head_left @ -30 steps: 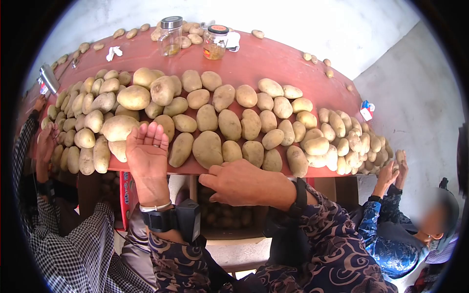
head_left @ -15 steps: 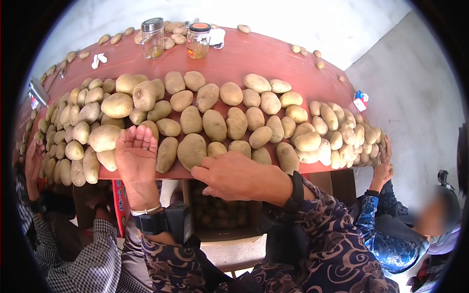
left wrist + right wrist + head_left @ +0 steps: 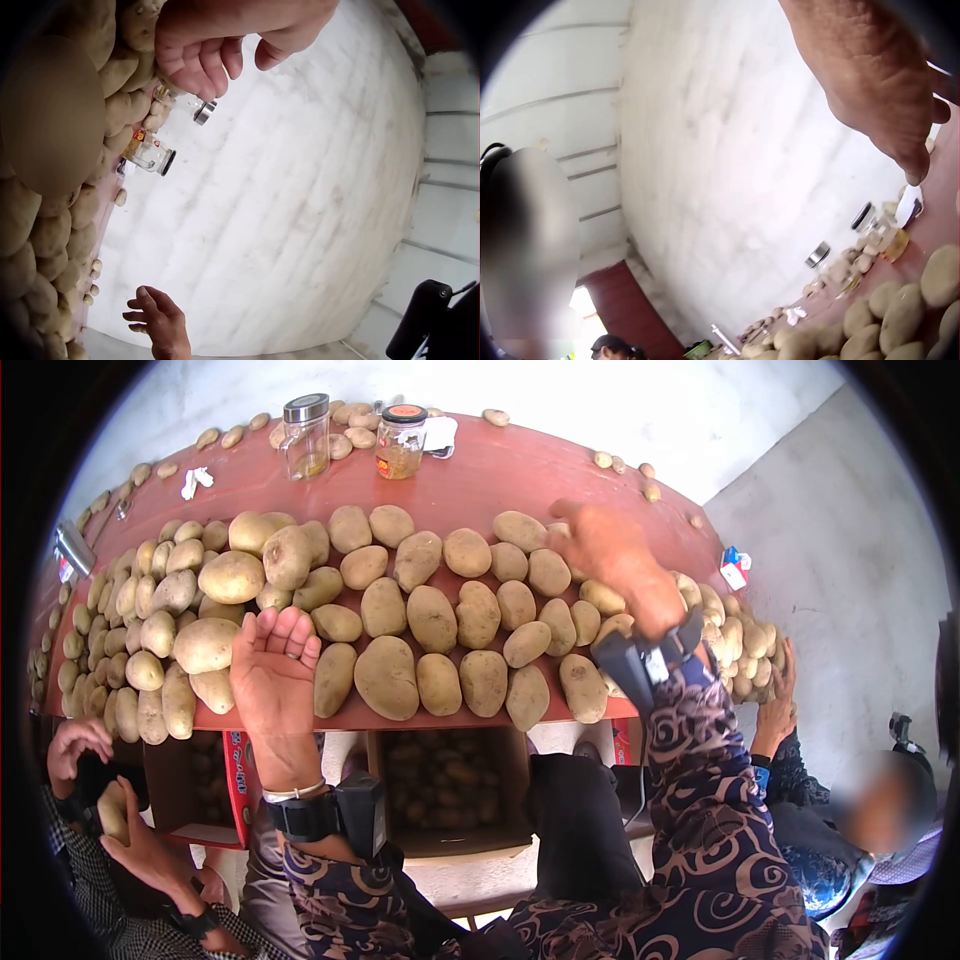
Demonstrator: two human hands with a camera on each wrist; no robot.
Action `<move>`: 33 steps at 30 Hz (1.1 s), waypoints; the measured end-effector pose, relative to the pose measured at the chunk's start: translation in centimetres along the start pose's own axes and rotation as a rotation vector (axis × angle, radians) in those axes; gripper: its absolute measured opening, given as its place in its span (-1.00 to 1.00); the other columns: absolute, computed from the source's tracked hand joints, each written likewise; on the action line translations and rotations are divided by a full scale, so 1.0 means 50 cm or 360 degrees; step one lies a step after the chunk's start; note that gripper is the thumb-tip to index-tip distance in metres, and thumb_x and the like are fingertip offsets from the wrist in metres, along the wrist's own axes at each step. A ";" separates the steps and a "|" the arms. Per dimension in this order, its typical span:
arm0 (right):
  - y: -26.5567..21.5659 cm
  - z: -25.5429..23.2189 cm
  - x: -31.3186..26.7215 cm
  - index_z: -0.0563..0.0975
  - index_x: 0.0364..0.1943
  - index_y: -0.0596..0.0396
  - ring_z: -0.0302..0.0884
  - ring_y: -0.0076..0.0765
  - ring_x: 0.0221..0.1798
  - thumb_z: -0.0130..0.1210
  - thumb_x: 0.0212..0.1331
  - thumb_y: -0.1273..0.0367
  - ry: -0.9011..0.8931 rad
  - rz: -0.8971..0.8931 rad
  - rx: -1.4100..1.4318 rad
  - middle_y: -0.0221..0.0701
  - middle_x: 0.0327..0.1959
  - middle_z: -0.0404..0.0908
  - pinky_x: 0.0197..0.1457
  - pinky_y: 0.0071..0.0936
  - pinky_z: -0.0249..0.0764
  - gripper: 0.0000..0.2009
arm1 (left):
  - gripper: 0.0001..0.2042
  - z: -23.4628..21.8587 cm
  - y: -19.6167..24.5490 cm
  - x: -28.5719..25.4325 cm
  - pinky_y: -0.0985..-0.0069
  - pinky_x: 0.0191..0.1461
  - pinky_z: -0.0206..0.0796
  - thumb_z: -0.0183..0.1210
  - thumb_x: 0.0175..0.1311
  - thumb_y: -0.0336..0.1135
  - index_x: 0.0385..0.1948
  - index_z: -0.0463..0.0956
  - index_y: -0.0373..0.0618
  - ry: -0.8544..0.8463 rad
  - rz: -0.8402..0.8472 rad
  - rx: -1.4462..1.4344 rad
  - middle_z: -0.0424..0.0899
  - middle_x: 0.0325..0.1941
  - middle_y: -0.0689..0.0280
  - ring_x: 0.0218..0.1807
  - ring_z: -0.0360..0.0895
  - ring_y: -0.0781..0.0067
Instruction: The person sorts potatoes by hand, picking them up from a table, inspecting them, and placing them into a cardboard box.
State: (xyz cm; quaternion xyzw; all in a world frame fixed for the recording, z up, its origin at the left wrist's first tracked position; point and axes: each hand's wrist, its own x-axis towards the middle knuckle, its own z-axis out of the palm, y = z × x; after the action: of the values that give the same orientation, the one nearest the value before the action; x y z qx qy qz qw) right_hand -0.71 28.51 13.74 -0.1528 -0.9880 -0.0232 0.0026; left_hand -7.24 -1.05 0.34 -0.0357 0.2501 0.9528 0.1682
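My left hand [image 3: 275,670] lies palm up at the table's front edge, fingers loosely bent and holding nothing. Large potatoes [image 3: 209,646] sit right beside it. In the left wrist view the same left hand [image 3: 232,37] shows several relaxed fingers above the pile. My right hand [image 3: 612,560], blurred, reaches over the back right of the potato rows, overlapping a potato [image 3: 600,597] there. The left wrist view shows that right hand [image 3: 161,322] with spread fingers and nothing between them. From the right wrist, the back of my right hand [image 3: 877,90] is seen above the table.
Two glass jars [image 3: 401,442] stand at the back of the red table [image 3: 480,475], with small potatoes along the wall. Below the front edge is a cardboard box [image 3: 455,838] of potatoes. One person at left holds a potato [image 3: 113,810]; another person's hand [image 3: 778,705] is at right.
My right hand has moved from the front edge forward and right over the rows. My left hand keeps its palm-up pose. The person at left has drawn back from the pile with a potato.
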 end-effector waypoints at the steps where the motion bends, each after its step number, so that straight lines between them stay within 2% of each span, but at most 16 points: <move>1: 0.020 0.003 0.017 0.43 -0.09 0.05 0.48 -0.10 -0.13 -0.02 0.09 0.19 0.0021 0.0068 0.0032 -0.17 -0.22 0.53 -0.08 -0.28 0.41 -0.66 | -0.78 0.002 -0.002 0.000 0.41 -0.16 0.35 -0.04 0.22 -0.17 -0.34 0.41 -0.15 0.0003 0.0001 -0.0002 0.56 -0.30 0.23 -0.21 0.49 0.34; 4: 0.068 0.012 0.062 0.43 -0.08 0.08 0.47 -0.09 -0.12 0.03 0.05 0.24 0.0004 0.0121 -0.0044 -0.16 -0.22 0.53 -0.07 -0.28 0.39 -0.65 | -0.79 0.016 -0.005 -0.002 0.45 -0.22 0.34 -0.02 0.20 -0.16 -0.38 0.41 -0.12 0.0098 0.0025 0.0064 0.57 -0.37 0.27 -0.31 0.50 0.39; 6: 0.069 0.010 0.069 0.42 -0.05 0.10 0.47 -0.12 -0.10 0.06 0.04 0.26 -0.0032 0.0162 -0.0112 -0.15 -0.22 0.54 -0.06 -0.29 0.37 -0.63 | -0.78 0.011 -0.005 0.001 0.41 -0.16 0.36 -0.04 0.22 -0.17 -0.35 0.41 -0.14 -0.0067 -0.0004 0.0029 0.57 -0.32 0.24 -0.23 0.50 0.35; 8: 0.067 0.008 0.074 0.41 -0.04 0.10 0.45 -0.13 -0.07 0.07 0.02 0.29 -0.0185 0.0270 -0.0216 -0.18 -0.19 0.53 -0.06 -0.29 0.38 -0.62 | -0.78 0.009 -0.008 0.003 0.42 -0.17 0.36 -0.05 0.22 -0.17 -0.35 0.41 -0.14 -0.0065 0.0007 0.0043 0.57 -0.33 0.24 -0.24 0.51 0.36; 12: 0.091 0.039 0.099 0.39 -0.01 0.10 0.43 -0.13 -0.03 0.07 0.02 0.31 -0.0308 0.0199 -0.0414 -0.19 -0.16 0.52 -0.04 -0.30 0.37 -0.60 | -0.78 0.015 -0.009 0.008 0.42 -0.18 0.36 -0.05 0.23 -0.17 -0.36 0.41 -0.13 -0.0071 0.0009 0.0073 0.57 -0.33 0.25 -0.26 0.51 0.37; 15: 0.118 0.077 0.126 0.36 0.01 0.11 0.40 -0.11 -0.01 0.07 0.01 0.36 -0.0367 0.0230 -0.0335 -0.16 -0.10 0.48 0.02 -0.29 0.35 -0.59 | -0.79 0.018 -0.010 0.011 0.43 -0.17 0.35 -0.05 0.23 -0.18 -0.37 0.41 -0.12 -0.0046 0.0000 0.0082 0.57 -0.34 0.25 -0.26 0.51 0.37; 18: 0.162 0.132 0.158 0.35 0.01 0.13 0.38 -0.07 0.02 0.02 0.00 0.47 -0.0248 0.0154 -0.0260 -0.12 -0.05 0.44 0.06 -0.28 0.33 -0.60 | -0.79 0.023 -0.013 0.013 0.44 -0.17 0.34 -0.04 0.22 -0.18 -0.37 0.41 -0.12 -0.0031 0.0003 0.0088 0.57 -0.34 0.26 -0.27 0.51 0.38; 20: 0.179 0.156 0.172 0.46 -0.15 0.13 0.40 0.01 -0.04 -0.08 -0.07 0.52 -0.0093 0.0043 -0.0252 -0.09 -0.06 0.42 -0.03 -0.22 0.38 -0.69 | -0.80 0.024 -0.015 0.016 0.45 -0.17 0.34 -0.04 0.22 -0.18 -0.37 0.42 -0.12 -0.0003 -0.0001 0.0103 0.57 -0.34 0.27 -0.27 0.51 0.39; 24: 0.193 0.181 0.191 0.42 -0.07 0.09 0.38 0.02 -0.01 -0.06 -0.10 0.51 -0.0143 -0.0029 -0.0145 -0.09 -0.07 0.42 -0.01 -0.22 0.37 -0.62 | -0.80 0.030 -0.018 0.020 0.46 -0.16 0.33 -0.03 0.22 -0.19 -0.36 0.42 -0.12 0.0026 -0.0008 0.0144 0.57 -0.35 0.28 -0.27 0.50 0.40; 26: 0.193 0.188 0.202 0.37 0.01 0.03 0.38 0.02 -0.01 -0.03 -0.13 0.50 -0.0408 -0.0061 -0.0092 -0.10 -0.07 0.43 0.00 -0.22 0.36 -0.54 | -0.80 0.031 -0.019 0.024 0.46 -0.16 0.33 -0.04 0.22 -0.19 -0.36 0.41 -0.12 0.0031 -0.0011 0.0149 0.57 -0.34 0.28 -0.27 0.50 0.41; 30: 0.240 0.239 0.219 0.34 0.03 0.02 0.38 0.02 -0.02 -0.02 -0.15 0.50 -0.0240 -0.0265 0.0023 -0.09 -0.08 0.44 -0.01 -0.21 0.36 -0.50 | -0.79 0.030 -0.018 0.029 0.47 -0.15 0.32 -0.05 0.22 -0.18 -0.34 0.41 -0.12 0.0007 -0.0012 0.0179 0.57 -0.33 0.28 -0.26 0.50 0.41; 33: 0.234 0.224 0.209 0.35 0.01 0.03 0.39 0.00 -0.02 0.01 -0.18 0.53 -0.0336 -0.0104 0.0144 -0.08 -0.10 0.45 -0.03 -0.24 0.36 -0.50 | -0.79 0.026 -0.015 0.030 0.47 -0.15 0.32 -0.05 0.23 -0.18 -0.33 0.41 -0.12 -0.0011 -0.0025 0.0169 0.57 -0.32 0.28 -0.25 0.50 0.41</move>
State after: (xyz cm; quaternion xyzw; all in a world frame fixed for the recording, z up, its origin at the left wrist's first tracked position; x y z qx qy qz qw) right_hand -7.13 43.31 3.21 -0.1219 -0.9872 0.0376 -0.0953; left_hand -8.38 0.65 0.89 -0.0253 0.2993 0.9370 0.1783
